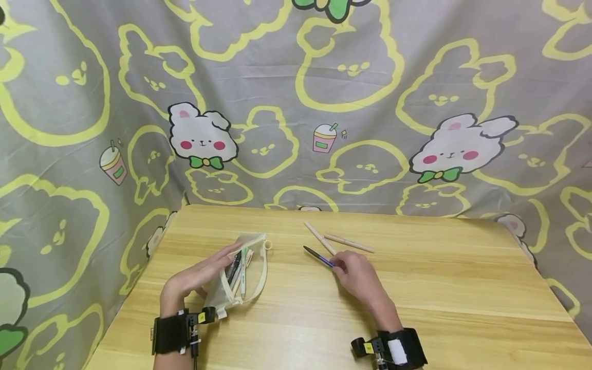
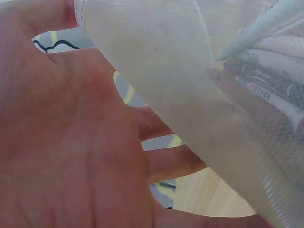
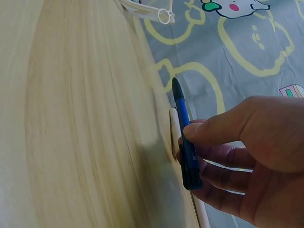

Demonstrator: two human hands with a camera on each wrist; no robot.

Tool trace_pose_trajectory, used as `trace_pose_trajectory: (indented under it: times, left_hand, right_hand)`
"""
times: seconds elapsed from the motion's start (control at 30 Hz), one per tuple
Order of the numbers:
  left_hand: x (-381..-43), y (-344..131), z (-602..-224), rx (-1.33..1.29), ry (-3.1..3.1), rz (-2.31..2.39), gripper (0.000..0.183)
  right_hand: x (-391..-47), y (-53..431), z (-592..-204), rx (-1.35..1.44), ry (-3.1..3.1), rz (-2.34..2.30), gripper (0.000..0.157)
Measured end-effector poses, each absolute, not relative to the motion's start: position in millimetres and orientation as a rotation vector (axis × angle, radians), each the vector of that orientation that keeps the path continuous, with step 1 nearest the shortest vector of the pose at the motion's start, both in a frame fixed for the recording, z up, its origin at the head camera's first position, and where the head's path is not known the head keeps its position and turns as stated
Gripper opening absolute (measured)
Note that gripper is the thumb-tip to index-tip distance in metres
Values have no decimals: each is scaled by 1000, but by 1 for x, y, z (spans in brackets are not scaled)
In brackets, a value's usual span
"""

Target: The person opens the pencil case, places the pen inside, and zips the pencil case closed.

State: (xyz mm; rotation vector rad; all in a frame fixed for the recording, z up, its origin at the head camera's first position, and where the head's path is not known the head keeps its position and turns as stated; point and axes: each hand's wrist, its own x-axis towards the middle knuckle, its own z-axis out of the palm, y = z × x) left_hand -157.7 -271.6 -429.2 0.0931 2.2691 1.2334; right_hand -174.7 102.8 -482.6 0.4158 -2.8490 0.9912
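My left hand (image 1: pixel 199 277) holds a see-through, pale-edged zip pencil pouch (image 1: pixel 260 288) at the left of the table, its mouth gaping toward the right. Through the mesh in the left wrist view, several pens (image 2: pixel 270 95) show inside the pouch (image 2: pixel 142 52); part of the hand's grip is hidden behind it. To the right, my right hand (image 1: pixel 358 275) pinches a blue pen with a black tip (image 1: pixel 319 256) between thumb and fingers. The right wrist view has this pen (image 3: pixel 185 128) with its tip pointing away from the palm.
Two light beige pens lie beyond my right hand: one slanting (image 1: pixel 319 236) and partly hidden by the hand, the other (image 1: pixel 350 243) to its right. A patterned grey curtain (image 1: pixel 277 92) hangs behind and beside the wooden table (image 1: pixel 462 288).
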Motion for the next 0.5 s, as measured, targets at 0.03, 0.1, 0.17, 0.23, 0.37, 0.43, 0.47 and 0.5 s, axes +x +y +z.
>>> trace_pose_trajectory:
  times: [0.03, 0.1, 0.17, 0.23, 0.37, 0.43, 0.47, 0.5]
  left_hand:
    - [-158, -272, -429, 93, 2270, 1232, 58]
    - [-157, -271, -429, 92, 2271, 1232, 58]
    - [-157, -271, -429, 91, 2272, 1232, 58]
    - [-157, -271, -428, 89, 2274, 1231, 59]
    - [-156, -271, -428, 92, 2276, 1228, 59]
    - [-156, -272, -428, 99, 2279, 1226, 59]
    - [-156, -272, -428, 103, 2282, 1225, 58]
    - [-156, -272, -428, 106, 2283, 1224, 58]
  right_hand:
    - [-174, 102, -482, 419, -2846, 998, 15]
    - [-173, 99, -482, 428, -2843, 1020, 18]
    - [-172, 96, -481, 436, -2847, 1061, 22]
    - [-171, 93, -481, 460, -2850, 1106, 25]
    - [-169, 85, -481, 547, -2852, 1152, 29]
    - [-168, 81, -481, 601, -2848, 1154, 30]
    - [-168, 79, -482, 628, -2843, 1155, 31]
    - [-167, 77, -482, 647, -2843, 1159, 33]
